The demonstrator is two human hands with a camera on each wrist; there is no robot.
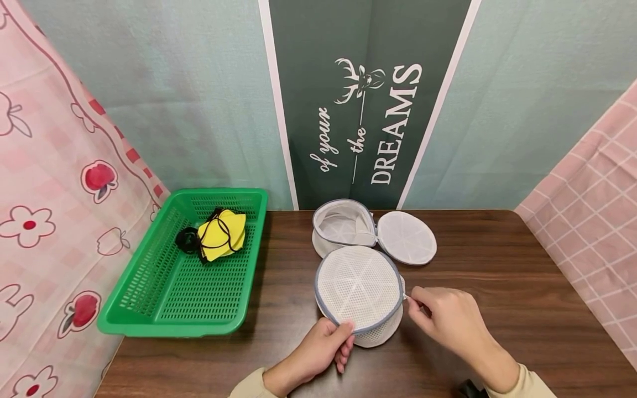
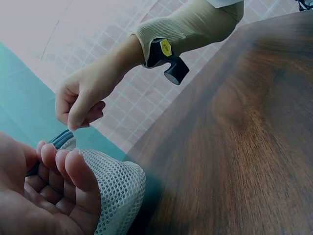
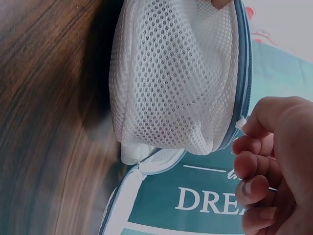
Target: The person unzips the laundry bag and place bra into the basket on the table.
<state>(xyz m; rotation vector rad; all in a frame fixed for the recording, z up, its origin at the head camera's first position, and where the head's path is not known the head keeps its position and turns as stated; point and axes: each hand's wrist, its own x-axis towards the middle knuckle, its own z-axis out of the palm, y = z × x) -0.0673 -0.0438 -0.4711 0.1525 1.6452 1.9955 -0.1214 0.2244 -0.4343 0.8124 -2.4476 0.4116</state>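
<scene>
A round white mesh laundry bag point(image 1: 359, 284) with a grey-blue zip rim stands on the table, its lid lying over the top. My left hand point(image 1: 325, 345) pinches the near rim between thumb and fingers. At the bag's right side, my right hand point(image 1: 448, 318) pinches the small white zip pull point(image 3: 240, 123). The right wrist view shows the bag's mesh wall point(image 3: 166, 78) slightly creased. Just behind it sits a second mesh laundry bag point(image 1: 343, 221), unzipped, with its round lid point(image 1: 407, 237) folded out to the right.
A green plastic basket point(image 1: 241, 315) stands on the left, holding a yellow cloth item point(image 1: 224, 237) with black cords and a round black thing point(image 1: 188, 240). Curtains hang behind the brown wooden table point(image 1: 497, 249) and at both sides. A small black object point(image 1: 470, 388) shows by my right wrist.
</scene>
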